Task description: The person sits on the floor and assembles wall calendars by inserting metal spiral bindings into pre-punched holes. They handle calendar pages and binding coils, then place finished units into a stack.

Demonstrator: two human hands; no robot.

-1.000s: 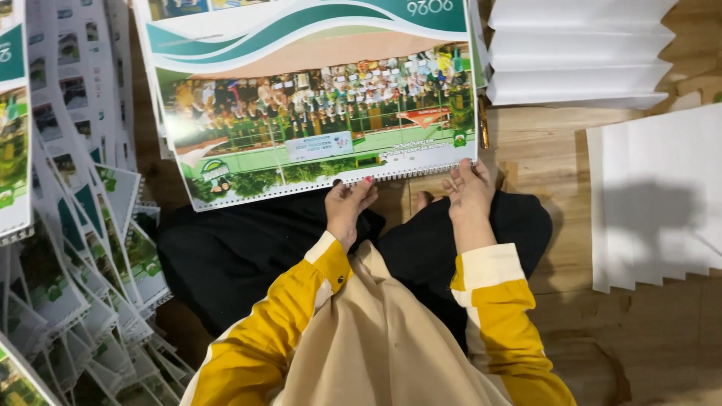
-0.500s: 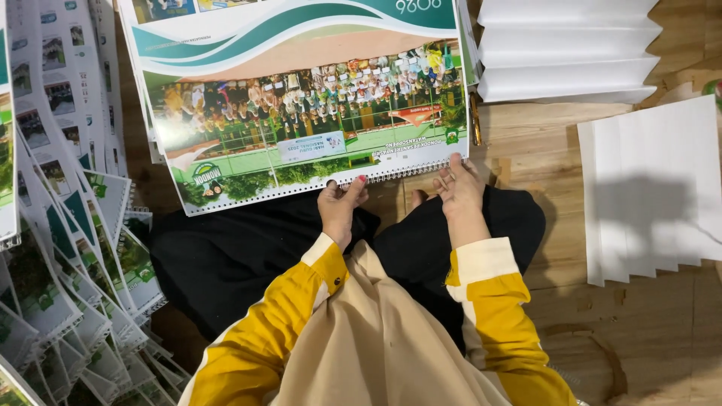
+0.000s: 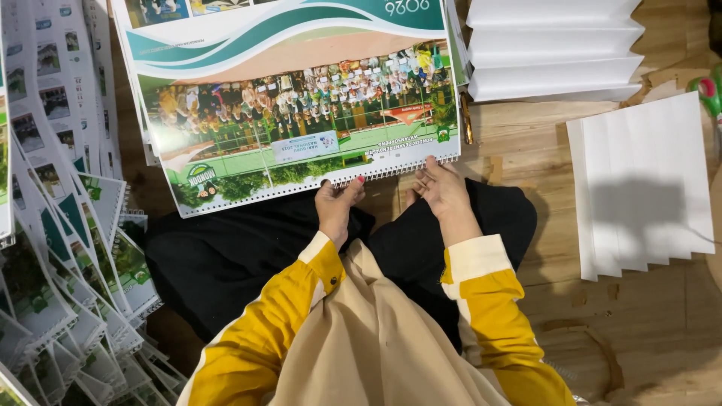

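Note:
A large wall calendar with a green and white cover and a group photo lies on the wooden floor in front of me, its wire spiral binding along the near edge. My left hand pinches that spiral edge near its middle. Fingers of my right hand rest on the same bound edge, further right. Both arms wear yellow sleeves with cream cuffs. My lap is covered by black cloth.
Several similar spiral-bound calendars lie fanned out in an overlapping pile on the left. White paper sheets are stacked in steps at the top right and at the right. A green-handled tool pokes in at the right edge.
The calendar has shifted slightly up and to the left in view, and both hands have followed its bound edge. Their hold looks the same.

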